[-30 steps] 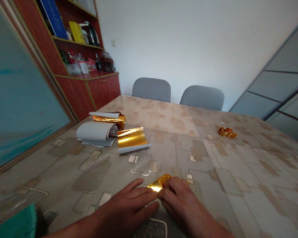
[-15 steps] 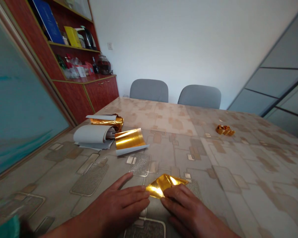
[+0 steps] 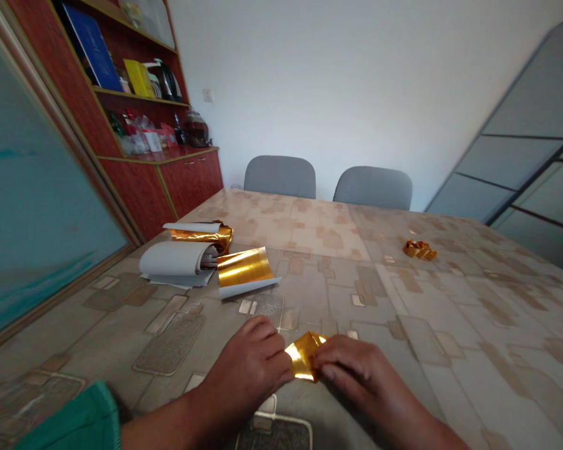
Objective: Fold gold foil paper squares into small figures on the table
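Note:
A small folded piece of shiny gold foil paper (image 3: 304,355) is between my two hands at the near part of the table. My left hand (image 3: 253,356) has its fingers curled at the paper's left end, pinching it. From the right, my right hand (image 3: 356,369) grips the other end between thumb and fingers, covering that corner. Creases cross the middle of the paper. A curled gold sheet (image 3: 244,267) with a pale back lies farther off to the left, beside a rolled-over stack of white-backed sheets (image 3: 171,259).
More crumpled gold foil paper (image 3: 199,234) lies behind the stack. Folded gold pieces (image 3: 420,250) rest at the far right of the patterned table (image 3: 319,225). Two grey chairs (image 3: 279,177) stand at the far edge. A red cabinet (image 3: 187,181) is at the back left.
My left hand's outstretched fingers have curled in onto the paper's left end. My right hand has moved slightly right and now covers the right tip. The view has tilted up a little.

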`<state>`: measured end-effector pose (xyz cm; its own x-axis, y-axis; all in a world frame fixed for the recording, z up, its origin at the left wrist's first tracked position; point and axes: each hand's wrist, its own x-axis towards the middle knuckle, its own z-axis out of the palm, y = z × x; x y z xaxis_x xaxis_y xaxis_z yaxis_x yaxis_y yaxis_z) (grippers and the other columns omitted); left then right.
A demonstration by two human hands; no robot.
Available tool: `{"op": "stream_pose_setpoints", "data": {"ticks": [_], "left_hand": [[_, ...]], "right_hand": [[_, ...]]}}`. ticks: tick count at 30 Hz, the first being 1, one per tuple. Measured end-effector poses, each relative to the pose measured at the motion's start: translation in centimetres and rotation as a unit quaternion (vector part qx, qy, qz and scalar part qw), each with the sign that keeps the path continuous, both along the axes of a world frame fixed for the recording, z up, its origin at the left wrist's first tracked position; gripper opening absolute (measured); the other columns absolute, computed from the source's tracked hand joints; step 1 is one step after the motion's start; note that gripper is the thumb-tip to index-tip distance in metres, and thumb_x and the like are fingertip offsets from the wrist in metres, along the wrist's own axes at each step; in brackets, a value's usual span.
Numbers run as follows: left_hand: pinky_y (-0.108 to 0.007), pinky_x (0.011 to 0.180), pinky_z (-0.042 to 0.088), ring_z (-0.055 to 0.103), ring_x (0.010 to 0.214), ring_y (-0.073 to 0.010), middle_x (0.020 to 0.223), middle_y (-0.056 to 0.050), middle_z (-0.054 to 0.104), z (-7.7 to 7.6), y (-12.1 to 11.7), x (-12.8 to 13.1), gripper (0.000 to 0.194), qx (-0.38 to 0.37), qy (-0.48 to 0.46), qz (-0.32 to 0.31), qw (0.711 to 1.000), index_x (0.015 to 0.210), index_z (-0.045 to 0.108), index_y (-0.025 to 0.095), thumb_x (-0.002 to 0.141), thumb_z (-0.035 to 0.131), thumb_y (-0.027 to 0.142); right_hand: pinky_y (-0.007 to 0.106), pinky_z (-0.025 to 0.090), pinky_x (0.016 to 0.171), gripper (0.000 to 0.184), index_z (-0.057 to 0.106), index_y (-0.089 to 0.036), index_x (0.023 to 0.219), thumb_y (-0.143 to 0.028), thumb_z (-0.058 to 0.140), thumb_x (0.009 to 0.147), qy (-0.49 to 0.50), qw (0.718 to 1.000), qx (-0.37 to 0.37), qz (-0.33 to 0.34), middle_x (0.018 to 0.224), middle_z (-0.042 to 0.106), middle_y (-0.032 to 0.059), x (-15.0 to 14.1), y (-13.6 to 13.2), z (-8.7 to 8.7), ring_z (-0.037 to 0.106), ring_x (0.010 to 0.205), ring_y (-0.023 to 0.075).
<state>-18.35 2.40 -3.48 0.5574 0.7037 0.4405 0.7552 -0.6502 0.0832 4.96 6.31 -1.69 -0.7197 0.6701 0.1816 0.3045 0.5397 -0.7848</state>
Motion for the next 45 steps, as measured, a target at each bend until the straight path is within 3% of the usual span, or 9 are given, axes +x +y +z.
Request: {"op": "stream_pose_setpoints", "data": {"ticks": [6, 8, 13, 16, 17, 22, 26, 31, 45], "left_hand": [[-0.034, 0.073, 0.042, 0.059, 0.083, -0.0234, 0.087, -0.003, 0.066, 0.3, 0.7, 1.0, 0.011, -0.142, -0.031, 0.065, 0.987, 0.085, 0.065, 0.018, 0.092, 0.07, 0.025], [-0.036, 0.079, 0.043, 0.059, 0.092, -0.0256, 0.098, -0.005, 0.066, 0.4, 0.5, 0.8, 0.008, -0.182, -0.058, 0.079, 0.978, 0.096, 0.066, 0.019, 0.092, 0.07, 0.024], [-0.04, 0.091, 0.042, 0.057, 0.107, -0.028, 0.117, -0.008, 0.065, 0.5, 0.5, 0.7, 0.039, -0.214, -0.121, 0.087, 0.966, 0.125, 0.06, 0.02, 0.088, 0.073, 0.02], [-0.035, 0.082, 0.043, 0.059, 0.095, -0.0249, 0.098, -0.005, 0.067, 0.6, 0.8, 0.5, 0.014, -0.238, -0.176, 0.106, 0.949, 0.101, 0.068, 0.019, 0.088, 0.068, 0.018], [-0.032, 0.078, 0.042, 0.06, 0.089, -0.0232, 0.09, -0.003, 0.066, 0.7, 0.8, 0.4, 0.003, -0.249, -0.203, 0.111, 0.94, 0.09, 0.068, 0.018, 0.088, 0.067, 0.018], [-0.026, 0.064, 0.038, 0.057, 0.068, -0.0166, 0.07, 0.001, 0.063, 1.4, 1.1, 0.1, 0.016, -0.333, -0.355, 0.069, 0.871, 0.074, 0.066, 0.017, 0.086, 0.062, 0.026], [-0.024, 0.06, 0.037, 0.054, 0.066, -0.0154, 0.069, 0.002, 0.061, 1.4, 1.1, 0.2, 0.015, -0.424, -0.463, 0.07, 0.775, 0.077, 0.065, 0.016, 0.077, 0.069, 0.03], [-0.021, 0.054, 0.034, 0.047, 0.057, -0.0112, 0.062, 0.006, 0.053, 1.1, 1.2, 0.7, 0.029, -0.408, -0.585, 0.112, 0.692, 0.073, 0.056, 0.018, 0.069, 0.078, 0.035], [-0.018, 0.048, 0.033, 0.043, 0.049, -0.0067, 0.056, 0.008, 0.051, 2.0, 0.7, 0.8, 0.043, -0.416, -0.632, 0.127, 0.641, 0.069, 0.053, 0.017, 0.067, 0.086, 0.045]], "right_hand": [[0.03, 0.039, 0.07, 0.018, 0.066, -0.018, 0.077, 0.0, 0.066, 0.077, -0.102, 0.98, 0.026, -0.168, 0.083, 0.061, 0.0042, -1.4, 2.5, -0.9, 0.057, 0.079, 0.021], [0.031, 0.036, 0.068, 0.017, 0.065, -0.018, 0.073, -0.002, 0.068, 0.073, -0.103, 0.98, 0.016, -0.17, 0.08, 0.06, 0.0039, -1.7, 2.8, -0.9, 0.054, 0.078, 0.0214], [0.028, 0.036, 0.063, 0.015, 0.056, -0.02, 0.071, -0.006, 0.061, 0.075, -0.079, 0.986, -0.042, -0.142, 0.071, 0.058, 0.0004, -1.9, 2.7, -0.9, 0.052, 0.068, 0.017], [0.025, 0.036, 0.057, 0.015, 0.05, -0.021, 0.073, -0.023, 0.057, 0.086, -0.018, 0.987, -0.106, -0.117, 0.066, 0.053, -0.0025, -2.0, 2.2, -1.0, 0.048, 0.061, 0.0142], [0.025, 0.036, 0.056, 0.018, 0.048, -0.022, 0.074, -0.029, 0.057, 0.088, 0.018, 0.985, -0.13, -0.111, 0.066, 0.05, -0.0032, -2.0, 2.0, -1.0, 0.046, 0.06, 0.0136], [0.025, 0.032, 0.054, 0.029, 0.053, -0.021, 0.08, -0.046, 0.065, 0.087, 0.152, 0.957, -0.229, -0.093, 0.066, 0.047, -0.0045, -2.0, 1.4, -1.3, 0.041, 0.058, 0.0123], [0.025, 0.032, 0.054, 0.038, 0.055, -0.021, 0.074, -0.054, 0.071, 0.084, 0.186, 0.933, -0.288, -0.107, 0.062, 0.049, -0.0042, -2.0, 1.1, -1.3, 0.041, 0.055, 0.0116], [0.023, 0.032, 0.051, 0.047, 0.052, -0.021, 0.071, -0.061, 0.077, 0.077, 0.214, 0.913, -0.32, -0.134, 0.061, 0.05, -0.0041, -2.5, 0.5, -1.0, 0.042, 0.054, 0.011], [0.022, 0.03, 0.05, 0.043, 0.059, -0.021, 0.083, -0.057, 0.082, 0.073, 0.239, 0.921, -0.282, -0.12, 0.06, 0.045, -0.0077, -2.9, 0.9, -0.9, 0.038, 0.051, 0.009]]}}
